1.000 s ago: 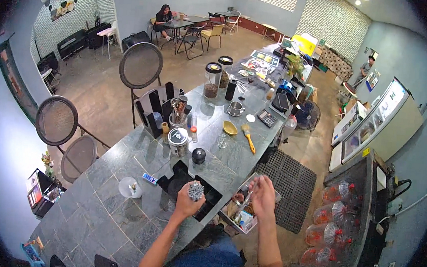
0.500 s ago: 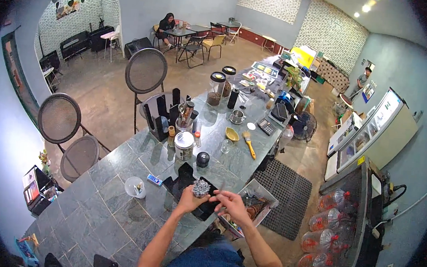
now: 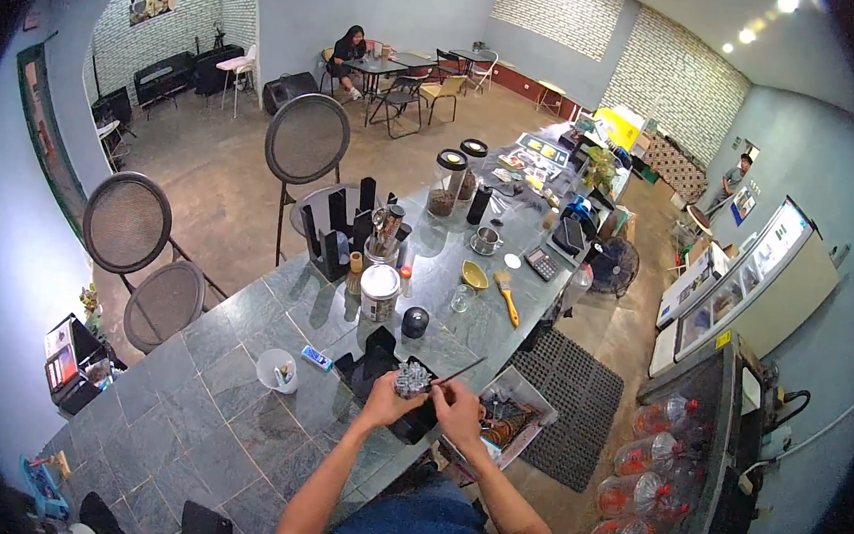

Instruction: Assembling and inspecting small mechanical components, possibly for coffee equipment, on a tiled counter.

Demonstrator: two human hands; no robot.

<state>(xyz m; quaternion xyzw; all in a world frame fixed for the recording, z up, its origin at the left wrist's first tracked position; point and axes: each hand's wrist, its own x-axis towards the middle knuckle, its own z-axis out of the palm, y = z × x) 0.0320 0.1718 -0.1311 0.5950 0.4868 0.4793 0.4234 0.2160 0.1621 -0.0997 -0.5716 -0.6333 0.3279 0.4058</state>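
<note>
My left hand (image 3: 388, 406) grips a round, silvery-grey piece with a knobbly top (image 3: 412, 376); its exact kind is unclear. Close beside it, my right hand (image 3: 457, 416) pinches a thin dark stick (image 3: 465, 368), which slants up to the right from the fingers. Both hands are over a black mat (image 3: 378, 351) at the counter's near right edge. Just beyond the mat stands a small, black, dome-topped object (image 3: 415, 321). A white tub with a lid (image 3: 379, 295) is behind that, and a whitish cup holding small items (image 3: 278, 370) stands left of the hands.
On the tiled counter (image 3: 222, 381) are a blue-and-white small box (image 3: 317, 358), a yellow-handled brush (image 3: 507, 299), a yellow bowl (image 3: 475, 274), a calculator (image 3: 542, 264) and tall jars (image 3: 445, 185). Right of the counter sits an open bin (image 3: 534, 408). Two people are farther off.
My right hand has closed in beside my left, and its fingers now pinch the thin stick, which shows clearly pointing up to the right. The whole view has shifted slightly.
</note>
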